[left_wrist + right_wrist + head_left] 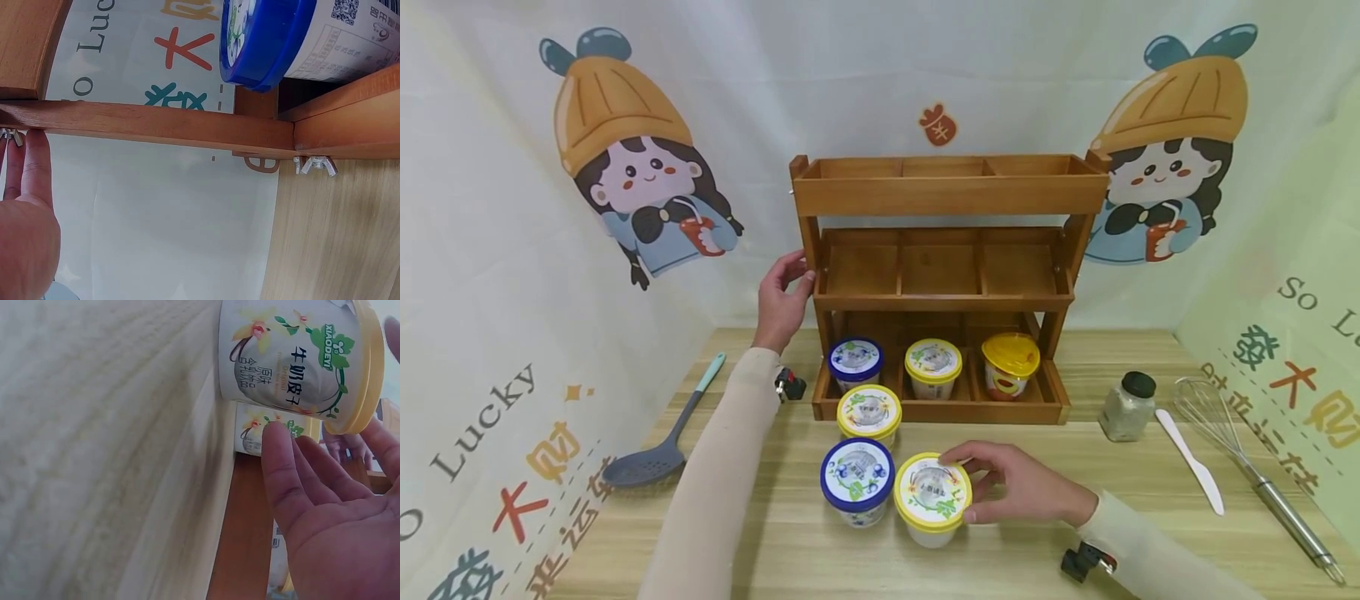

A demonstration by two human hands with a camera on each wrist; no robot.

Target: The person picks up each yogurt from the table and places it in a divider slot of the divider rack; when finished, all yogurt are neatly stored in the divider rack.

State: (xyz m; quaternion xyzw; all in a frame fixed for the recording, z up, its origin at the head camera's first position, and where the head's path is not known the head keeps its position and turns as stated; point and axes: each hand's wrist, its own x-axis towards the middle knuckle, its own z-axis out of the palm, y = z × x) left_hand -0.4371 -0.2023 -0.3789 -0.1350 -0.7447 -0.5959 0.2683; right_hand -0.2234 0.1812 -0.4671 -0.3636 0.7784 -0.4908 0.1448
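Touching the left post of the wooden rack (943,302) at the frame's centre, the left hand (784,302) has its fingers straight. At bottom centre, a blue-lidded cup (857,477) stands on the table (805,533) just left of the front yellow-lidded cup (932,496), whose rim the right hand (1026,487) pinches.

Left arm (718,475) extended, left grip (781,304) raised, right grip (1018,483) lower, thumb (987,510) and forefinger (964,452) apart

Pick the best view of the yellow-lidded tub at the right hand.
Right wrist: the tub is large there, its print facing the camera. Head shows mostly its lid from above, with the right hand at it. Left wrist misses it, showing a blue-lidded tub instead.
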